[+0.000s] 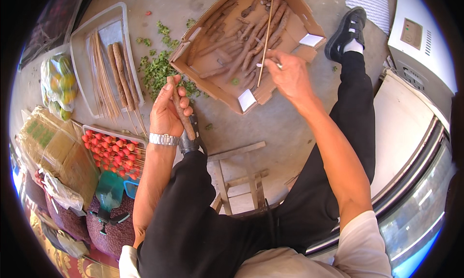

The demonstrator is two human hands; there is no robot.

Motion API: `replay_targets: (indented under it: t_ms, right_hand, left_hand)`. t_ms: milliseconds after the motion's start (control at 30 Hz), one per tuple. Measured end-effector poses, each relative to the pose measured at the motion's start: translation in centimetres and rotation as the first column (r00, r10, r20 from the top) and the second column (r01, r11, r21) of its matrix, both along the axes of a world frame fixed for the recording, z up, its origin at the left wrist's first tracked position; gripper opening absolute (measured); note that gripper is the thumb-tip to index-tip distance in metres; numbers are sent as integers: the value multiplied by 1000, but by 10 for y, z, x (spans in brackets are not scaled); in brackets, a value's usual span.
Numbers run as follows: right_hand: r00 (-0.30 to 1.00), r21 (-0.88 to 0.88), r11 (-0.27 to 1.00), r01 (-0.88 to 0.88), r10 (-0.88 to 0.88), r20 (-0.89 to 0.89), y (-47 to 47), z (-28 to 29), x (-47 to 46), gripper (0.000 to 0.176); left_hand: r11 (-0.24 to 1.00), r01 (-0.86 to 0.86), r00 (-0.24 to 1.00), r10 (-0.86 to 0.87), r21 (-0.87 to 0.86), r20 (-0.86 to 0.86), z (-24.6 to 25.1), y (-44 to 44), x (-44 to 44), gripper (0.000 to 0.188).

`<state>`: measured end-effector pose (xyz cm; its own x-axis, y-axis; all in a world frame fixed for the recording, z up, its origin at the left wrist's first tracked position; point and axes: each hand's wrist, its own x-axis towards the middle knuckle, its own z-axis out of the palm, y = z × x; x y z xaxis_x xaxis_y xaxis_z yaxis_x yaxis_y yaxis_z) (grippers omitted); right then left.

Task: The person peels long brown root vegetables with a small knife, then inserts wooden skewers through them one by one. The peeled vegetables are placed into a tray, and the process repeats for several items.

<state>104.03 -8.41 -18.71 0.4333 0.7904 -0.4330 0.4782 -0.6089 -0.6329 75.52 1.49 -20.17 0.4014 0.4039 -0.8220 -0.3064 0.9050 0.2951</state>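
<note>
My left hand point(168, 109) grips a short brown yam root point(180, 111), held upright with its top end by the thumb. In my right hand point(286, 73) is a long thin wooden skewer point(268, 35), slanting over a cardboard box point(214, 93); its lower end is apart from the root. A small pale thing shows by the right fingers, too unclear to name. Several long and broken yam roots point(250, 42) lie inside the box. To the left, a clear plastic tray point(82, 86) holds bare skewers point(99, 78) and yam pieces on sticks point(119, 71).
Green strawberry tops point(156, 73) litter the floor beside the box. Skewered strawberries point(116, 151) fill another tray near my left forearm. Bagged fruit point(59, 82), a spray bottle point(110, 191) and a wooden stool point(237, 151) stand around. A white appliance point(435, 24) is at right.
</note>
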Motion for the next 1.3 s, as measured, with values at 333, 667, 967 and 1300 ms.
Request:
replay_targets:
  t_ms: [333, 667, 967, 1300]
  right_hand:
    - [798, 17, 839, -544, 511, 319, 80, -75, -65, 11]
    - [748, 88, 982, 166, -67, -661, 54, 12, -21, 29]
    - [485, -175, 906, 385, -360, -797, 8, 118, -16, 27]
    - [440, -100, 758, 645, -475, -762, -8, 102, -51, 17]
  left_hand:
    - [1000, -10, 999, 10, 16, -39, 4, 1, -2, 39]
    - [971, 205, 969, -219, 122, 114, 32, -3, 24, 43]
    - [950, 313, 853, -278, -6, 442, 56, -13, 48, 44]
    - [877, 477, 721, -349, -63, 598, 61, -30, 62, 37]
